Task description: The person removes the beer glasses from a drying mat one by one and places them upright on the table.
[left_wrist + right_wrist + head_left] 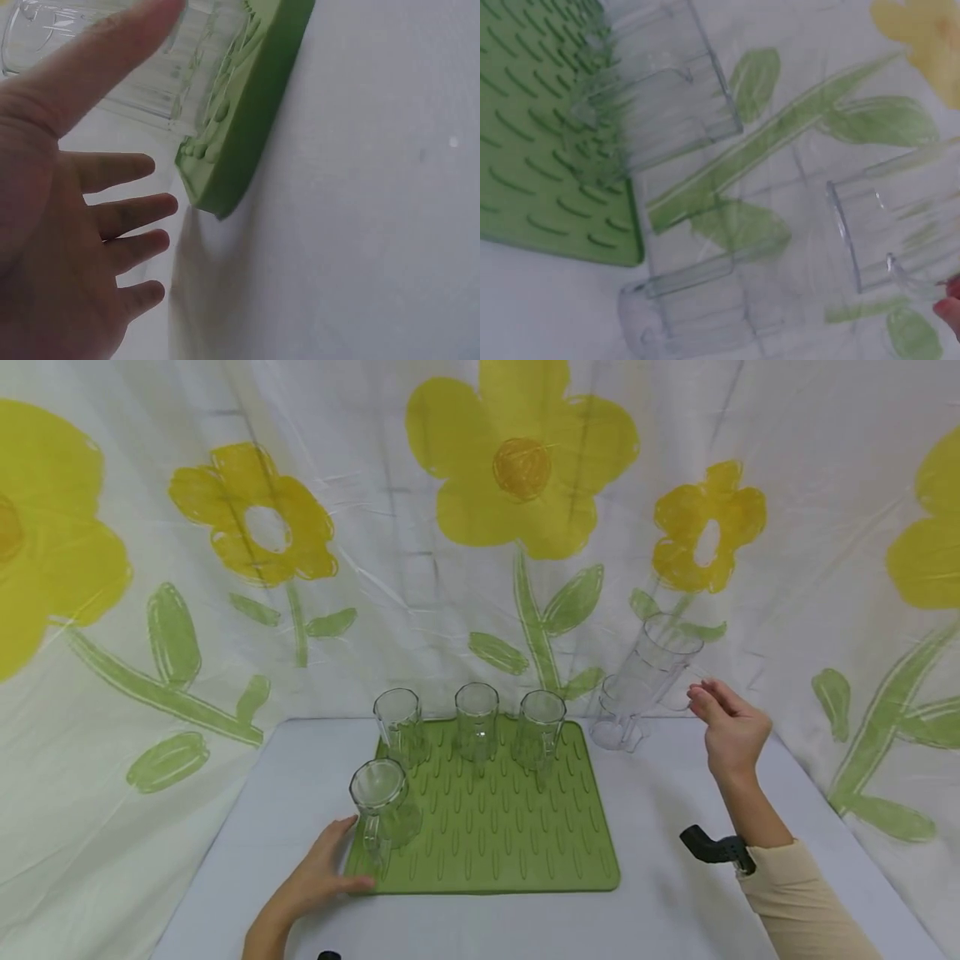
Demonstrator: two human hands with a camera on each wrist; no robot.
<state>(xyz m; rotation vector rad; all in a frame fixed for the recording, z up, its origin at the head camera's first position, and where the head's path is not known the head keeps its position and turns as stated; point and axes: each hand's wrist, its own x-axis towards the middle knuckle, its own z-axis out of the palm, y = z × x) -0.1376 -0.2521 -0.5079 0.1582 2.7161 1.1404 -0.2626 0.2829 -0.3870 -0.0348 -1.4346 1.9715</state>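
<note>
Clear mug (651,667) tilted beside right hand (732,731), held by handle (902,283).

Mid-frame in the head view we see a green mat (498,831), patterned with rows of long ridges (508,818) in the same green. The mugs (476,722) are colourless and see-through. Across the top we find a white cloth (382,568) patterned with yellow flowers (56,527) and green leaves (573,599); the large bloom (521,510) at top centre has an orange-yellow heart (522,468). At lower right, we note a beige sleeve (806,902) and black strap (712,847).
</note>
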